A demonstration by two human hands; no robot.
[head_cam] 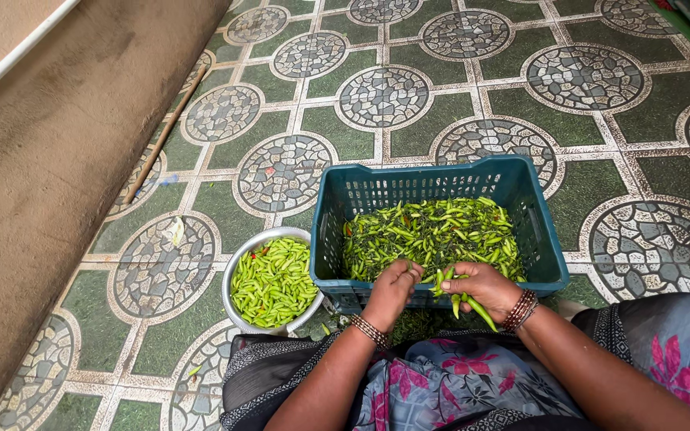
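The right hand clutched a bunch of green chillies, tips hanging toward the lap, while the left hand, just beside it, pinched one, both over the near rim of the teal crate; the steel bowl sat left.

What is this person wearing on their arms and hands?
Both forearms are bare, with no sleeves or gloves showing. The left hand has a band of beaded bangles at the wrist. The right hand has a thicker stack of reddish-brown bangles. No rings can be made out.
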